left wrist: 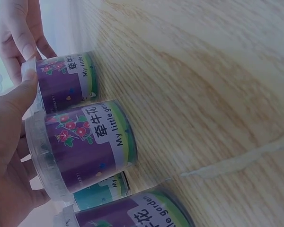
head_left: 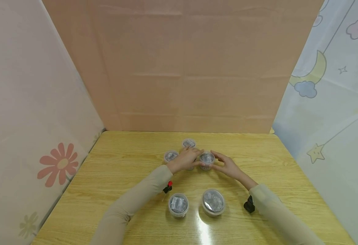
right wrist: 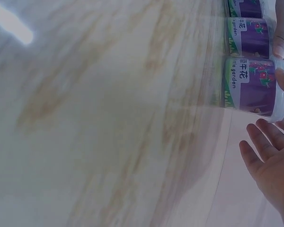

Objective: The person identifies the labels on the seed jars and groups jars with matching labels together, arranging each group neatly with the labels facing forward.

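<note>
Standing upright on the wooden table [head_left: 111, 170], lid up, axis vertical: a small clear-lidded purple-labelled garden tub [head_left: 207, 160], well beyond the two nearer tubs. Printed label reading "My little garden", wrapped round the side, flowers on purple above a green band.

Left hand [head_left: 186, 159] just left of that tub, fingers lightly curled, thumb tip against the tub's rim; from the wrist view, thumb pressed on the lid edge. Whether the other fingers actually grip it, cannot tell. Second tub partly hidden under this hand.

Right hand [head_left: 226, 164] just right of the tub, fingers straight and spread, palm turned toward the tub, fingertips near its side; contact not clear, hand relaxed and holding nothing.

Behind-left of the held tub: two more small tubs, one [head_left: 170, 156] left of the left hand, one [head_left: 188, 143] farthest back. Nearer than the held tub: a small tub [head_left: 178, 205] and a larger tub [head_left: 213, 202], side by side, lids up.
</note>
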`<state>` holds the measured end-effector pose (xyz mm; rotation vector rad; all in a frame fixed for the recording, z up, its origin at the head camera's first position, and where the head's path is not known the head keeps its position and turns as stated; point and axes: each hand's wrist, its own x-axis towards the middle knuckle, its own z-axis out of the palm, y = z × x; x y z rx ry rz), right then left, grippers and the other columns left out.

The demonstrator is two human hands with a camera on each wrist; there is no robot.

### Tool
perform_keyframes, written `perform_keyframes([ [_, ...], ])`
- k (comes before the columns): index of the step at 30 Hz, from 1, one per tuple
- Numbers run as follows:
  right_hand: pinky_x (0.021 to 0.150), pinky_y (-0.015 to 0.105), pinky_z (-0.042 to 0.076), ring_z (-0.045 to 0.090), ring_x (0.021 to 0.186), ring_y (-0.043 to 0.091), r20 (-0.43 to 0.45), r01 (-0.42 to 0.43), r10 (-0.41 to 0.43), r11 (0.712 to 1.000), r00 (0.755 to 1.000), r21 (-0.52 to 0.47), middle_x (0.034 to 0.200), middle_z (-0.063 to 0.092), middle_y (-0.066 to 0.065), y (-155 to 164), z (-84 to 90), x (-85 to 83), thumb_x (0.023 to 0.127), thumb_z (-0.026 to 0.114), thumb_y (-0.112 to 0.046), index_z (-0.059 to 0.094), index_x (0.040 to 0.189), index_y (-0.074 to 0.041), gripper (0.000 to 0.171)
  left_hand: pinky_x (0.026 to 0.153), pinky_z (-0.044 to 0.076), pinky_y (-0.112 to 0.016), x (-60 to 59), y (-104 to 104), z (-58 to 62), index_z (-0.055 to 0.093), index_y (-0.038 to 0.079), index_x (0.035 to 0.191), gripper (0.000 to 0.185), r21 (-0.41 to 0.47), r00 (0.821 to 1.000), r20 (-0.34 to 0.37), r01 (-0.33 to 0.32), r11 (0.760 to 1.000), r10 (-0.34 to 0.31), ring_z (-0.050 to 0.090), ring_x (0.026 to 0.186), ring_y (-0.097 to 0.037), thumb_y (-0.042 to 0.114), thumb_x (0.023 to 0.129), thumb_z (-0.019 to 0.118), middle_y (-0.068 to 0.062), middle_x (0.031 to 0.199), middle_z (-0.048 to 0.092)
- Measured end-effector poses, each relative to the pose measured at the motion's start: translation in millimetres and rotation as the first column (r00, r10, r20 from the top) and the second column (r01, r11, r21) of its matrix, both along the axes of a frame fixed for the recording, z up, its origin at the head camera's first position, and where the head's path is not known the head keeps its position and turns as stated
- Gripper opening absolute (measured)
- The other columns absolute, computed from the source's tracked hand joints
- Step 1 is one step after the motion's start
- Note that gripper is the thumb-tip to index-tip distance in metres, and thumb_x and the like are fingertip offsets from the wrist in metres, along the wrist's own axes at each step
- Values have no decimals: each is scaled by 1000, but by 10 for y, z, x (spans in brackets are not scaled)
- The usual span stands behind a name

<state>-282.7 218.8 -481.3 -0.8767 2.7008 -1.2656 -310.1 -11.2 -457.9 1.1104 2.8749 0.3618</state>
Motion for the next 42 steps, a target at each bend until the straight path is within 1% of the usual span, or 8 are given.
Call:
perform_keyframes([
  [3,99,57,37,41,125,41,-6,5,-5,1000,1000,5,142,38,22,30,-88,-52,88,64,-19,33,141,2,65,111,20,-55,-1,-1,-3,40,12,141,69,2,1000,-6,0,1000,0,42,129,-22,54,87,51,-2,136,51],
  [7,99,56,38,43,124,41,-5,3,-3,1000,1000,4,142,39,21,51,-110,-70,88,64,-24,34,142,1,67,111,21,-55,-3,-1,-3,40,12,141,69,0,1000,-14,-1,1000,1,42,129,-21,54,87,50,-1,135,51],
  [15,100,56,37,42,123,42,4,9,-9,1000,1000,8,142,38,20,50,-94,-63,89,64,-26,33,142,0,67,111,21,-54,-1,4,-9,39,14,142,68,-18,1000,-18,-10,1000,10,42,128,-19,54,88,50,-1,135,51],
  [22,100,63,32,34,129,42,0,28,-28,1000,1000,6,144,36,18,43,-63,-36,88,65,-28,33,143,-5,67,112,20,-54,-4,-19,-28,38,14,142,67,21,1000,-12,-2,1000,2,42,129,-18,54,89,49,-1,136,50],
  [27,97,66,32,30,131,43,-8,45,-45,999,999,8,146,32,17,23,-24,-13,87,65,-31,33,144,-9,68,112,20,-53,12,-45,-28,38,15,142,67,48,1000,-8,2,999,-2,42,129,-18,56,89,47,-2,136,50],
  [34,96,65,34,34,129,42,-83,20,-21,1000,996,-4,144,36,18,-20,31,10,88,65,-25,36,142,-9,64,111,22,-52,27,-93,0,40,15,141,67,78,999,-39,19,997,-16,43,128,-18,57,89,46,-2,135,50],
  [39,97,64,34,36,127,45,-93,-17,15,1000,996,-23,140,38,25,-136,278,176,87,65,-9,38,138,3,59,112,22,-51,53,-132,4,41,15,140,64,101,997,-59,46,994,-40,43,127,-18,53,90,50,-2,134,51],
  [42,96,66,34,35,126,46,-99,-30,27,999,995,-29,140,37,27,-139,263,169,86,65,-5,37,138,4,59,111,23,-52,68,-146,12,41,15,140,63,115,996,-74,61,992,-53,45,126,-18,51,90,51,-2,133,52],
])
